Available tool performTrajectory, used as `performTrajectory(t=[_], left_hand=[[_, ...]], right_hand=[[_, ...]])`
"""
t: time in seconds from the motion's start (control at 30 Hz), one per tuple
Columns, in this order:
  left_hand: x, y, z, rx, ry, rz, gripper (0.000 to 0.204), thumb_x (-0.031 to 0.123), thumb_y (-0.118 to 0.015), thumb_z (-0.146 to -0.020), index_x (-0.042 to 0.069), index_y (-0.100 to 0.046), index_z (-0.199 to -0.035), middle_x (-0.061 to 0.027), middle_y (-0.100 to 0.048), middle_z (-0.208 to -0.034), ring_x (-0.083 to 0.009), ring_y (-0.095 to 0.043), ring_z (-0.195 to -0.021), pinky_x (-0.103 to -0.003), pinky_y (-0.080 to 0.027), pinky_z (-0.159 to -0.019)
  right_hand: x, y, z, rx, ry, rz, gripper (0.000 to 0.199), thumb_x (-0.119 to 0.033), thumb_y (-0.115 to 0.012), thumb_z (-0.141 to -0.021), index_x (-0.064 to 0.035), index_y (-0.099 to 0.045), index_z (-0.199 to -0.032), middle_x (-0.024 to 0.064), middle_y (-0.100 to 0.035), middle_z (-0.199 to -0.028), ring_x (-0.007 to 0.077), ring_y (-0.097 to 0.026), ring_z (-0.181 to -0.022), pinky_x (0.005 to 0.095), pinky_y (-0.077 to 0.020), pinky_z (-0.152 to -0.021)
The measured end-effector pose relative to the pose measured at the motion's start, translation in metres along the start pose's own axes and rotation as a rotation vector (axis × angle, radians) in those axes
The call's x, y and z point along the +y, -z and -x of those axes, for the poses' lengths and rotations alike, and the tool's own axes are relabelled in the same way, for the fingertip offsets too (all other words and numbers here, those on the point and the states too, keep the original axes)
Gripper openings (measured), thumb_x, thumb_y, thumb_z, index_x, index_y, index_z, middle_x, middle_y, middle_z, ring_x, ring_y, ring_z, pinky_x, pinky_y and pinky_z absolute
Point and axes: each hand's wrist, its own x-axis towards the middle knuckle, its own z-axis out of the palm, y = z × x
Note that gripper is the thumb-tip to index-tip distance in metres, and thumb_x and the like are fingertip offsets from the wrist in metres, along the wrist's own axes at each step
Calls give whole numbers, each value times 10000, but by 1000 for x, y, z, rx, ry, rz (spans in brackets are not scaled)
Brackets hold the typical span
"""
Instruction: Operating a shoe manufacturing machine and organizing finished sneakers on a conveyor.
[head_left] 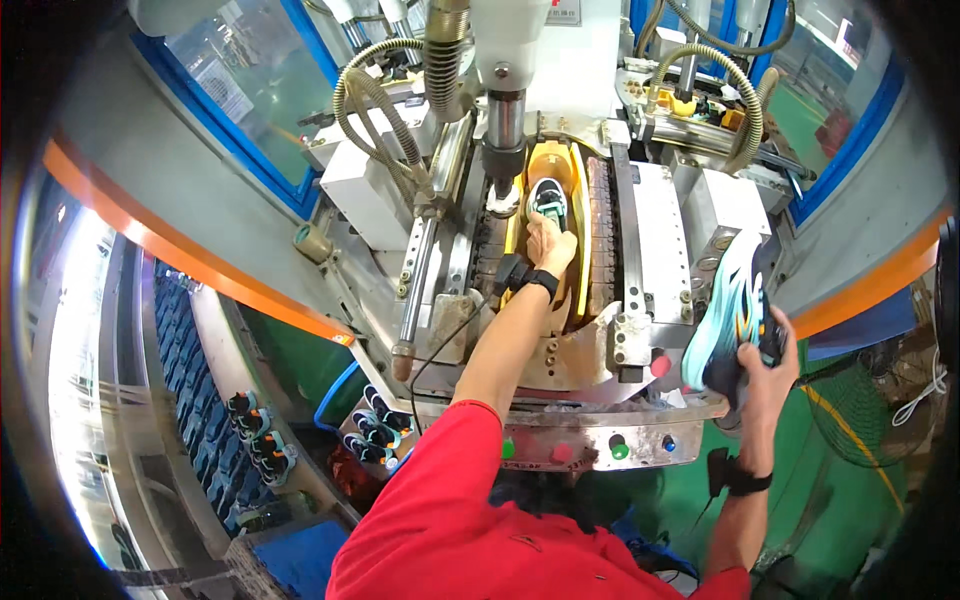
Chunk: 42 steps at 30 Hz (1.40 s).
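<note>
My left hand [553, 245] reaches into the middle of a press machine, its fingers closed on a black, white and mint sports shoe [548, 197]. That shoe lies in a yellow-lined cradle [555, 160] between two rows of brown blocks. Part of the shoe is hidden by my fingers. Out to the right, my right hand [768, 372] grips a second sports shoe [726, 315], tilted up with its mint and white sole showing. The fingers of this hand wrap round the dark upper.
Above the cradle hangs a metal press cylinder [505, 130]. A front panel [590, 440] carries coloured buttons. At left, several shoes [262, 438] rest on a conveyor [190, 370], and more shoes [378, 425] sit below the machine. Orange-edged machine walls [210, 270] flank both sides.
</note>
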Motion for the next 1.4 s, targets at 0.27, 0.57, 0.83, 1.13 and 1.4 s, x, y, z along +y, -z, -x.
performTrajectory(t=[0.27,0.57,0.83,1.13,1.4], left_hand=[[-43,116,85,-568,258,1097,216,61,-674,-839,-38,-629,-1025,-96,-673,-894,-200,-667,-825,-345,-559,-711],[-153,308,305,-152,267,900,569,138,-750,-750,-58,-519,-1233,-63,-625,-1024,-129,-600,-872,-267,-485,-761],[-191,325,456,536,459,1016,448,55,-660,-807,-64,-533,-1219,-84,-630,-1071,-165,-629,-913,-293,-503,-829],[-212,232,543,708,615,1331,277,83,-659,-866,-50,-608,-1103,-53,-650,-967,-145,-633,-837,-279,-508,-760],[-224,203,641,999,677,1430,340,67,-633,-876,-69,-567,-1180,-102,-656,-1013,-179,-650,-847,-298,-525,-768]], right_hand=[[-46,-141,-140,-478,-26,494,578,-227,-757,-642,29,-605,-1138,146,-669,-938,205,-646,-831,308,-509,-793],[32,-363,-107,-614,152,834,537,-313,-734,-694,35,-591,-1077,263,-666,-1018,403,-650,-970,431,-520,-865],[41,-359,-55,-451,462,741,623,-208,-689,-752,14,-431,-1275,247,-639,-1040,404,-644,-947,463,-525,-837],[81,-237,235,-1076,713,85,69,-62,-645,-792,-22,-601,-826,140,-589,-847,332,-580,-835,417,-472,-723],[154,-272,283,-1307,929,196,85,-88,-614,-824,-38,-623,-892,166,-584,-924,361,-581,-906,441,-469,-786]])
